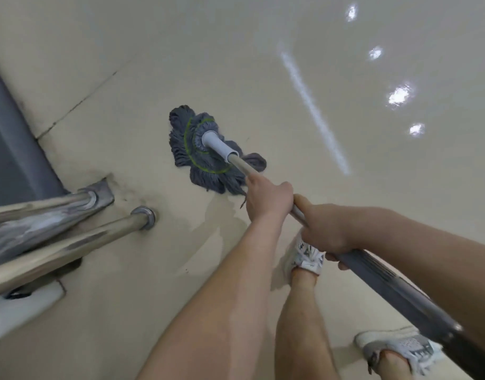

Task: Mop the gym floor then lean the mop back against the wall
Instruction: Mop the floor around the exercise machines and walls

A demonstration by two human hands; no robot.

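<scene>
Mopping is the step in hand, and it is judged to be far from finished: the mop head (208, 154) is pressed flat on the pale floor (235, 64), its grey strands splayed out just beyond a wet patch (224, 218) and near the feet of two metal rails (71, 237) at the left. The handle (240, 162) is slanted back from the head toward the body and is gripped in both hands. The left hand (268, 198) is wrapped round the bare metal part, nearer the mop head, with the fingers curled fully about the shaft. The right hand (326, 229) is clenched on the handle just behind it, where the metal meets the dark grey grip (386, 281), with the thumb laid along the top; the two hands are very nearly touching. Neither grasp is loose. A white shoe (307, 259) is seen directly beneath the handle. A sweep across the dry, glossy floor ahead is what seems called for next, with downward pressure applied so that the strands are spread wide, and the rail feet should be skirted so that nothing is snagged. Leaning the mop is not yet due; a grey strip (11, 149) is seen at the far left, but whether it belongs to a wall cannot be told.
</scene>
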